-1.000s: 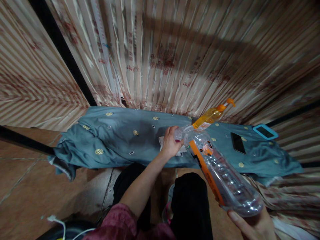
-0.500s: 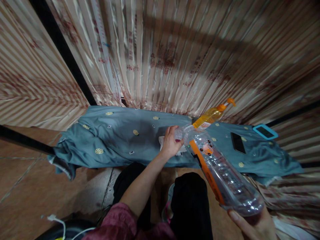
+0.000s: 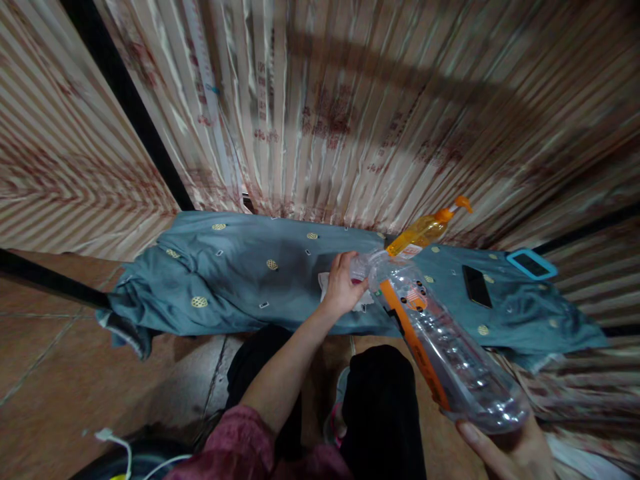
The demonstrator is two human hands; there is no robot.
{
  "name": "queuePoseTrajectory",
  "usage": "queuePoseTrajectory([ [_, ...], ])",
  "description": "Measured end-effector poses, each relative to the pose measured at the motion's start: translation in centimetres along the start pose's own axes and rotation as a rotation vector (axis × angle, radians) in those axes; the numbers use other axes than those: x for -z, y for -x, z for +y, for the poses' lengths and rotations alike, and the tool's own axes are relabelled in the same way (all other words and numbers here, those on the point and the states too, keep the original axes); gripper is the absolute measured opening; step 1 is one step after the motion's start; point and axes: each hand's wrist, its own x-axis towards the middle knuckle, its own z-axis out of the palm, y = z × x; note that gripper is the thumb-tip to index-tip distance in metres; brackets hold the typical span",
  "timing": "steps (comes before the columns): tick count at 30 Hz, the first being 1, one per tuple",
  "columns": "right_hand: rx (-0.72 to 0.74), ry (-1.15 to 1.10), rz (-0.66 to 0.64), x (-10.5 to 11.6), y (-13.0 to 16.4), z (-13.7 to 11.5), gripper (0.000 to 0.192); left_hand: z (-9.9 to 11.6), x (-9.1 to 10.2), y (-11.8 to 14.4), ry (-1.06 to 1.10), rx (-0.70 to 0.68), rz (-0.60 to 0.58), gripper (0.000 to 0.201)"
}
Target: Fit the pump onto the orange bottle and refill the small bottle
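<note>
My right hand (image 3: 515,450) grips the base of a large clear plastic bottle (image 3: 460,353) with an orange label strip. The bottle tilts, its neck end lower and pointing to the far left. My left hand (image 3: 343,287) is closed around a small clear container (image 3: 358,269) at the bottle's neck end; its exact kind is hard to make out. A white tissue (image 3: 324,283) lies on the cloth under my left hand. Just behind the bottle's neck is a pump bottle (image 3: 419,235) of orange-yellow liquid with an orange pump head.
A blue-grey cloth with pineapple prints (image 3: 235,273) covers the low bench. On its right lie a dark phone (image 3: 477,286) and a blue-framed device (image 3: 532,264). Striped curtains (image 3: 330,120) hang behind, with black poles (image 3: 135,113) at the sides. A white cable (image 3: 120,441) is at bottom left.
</note>
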Motion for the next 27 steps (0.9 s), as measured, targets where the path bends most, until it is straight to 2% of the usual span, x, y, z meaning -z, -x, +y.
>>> queuePoseTrajectory([
  [27,0.034,0.043,0.006,0.1,-0.28,0.68,0.085,-0.14,-0.07,-0.05,0.008,-0.003,0.006,0.05],
])
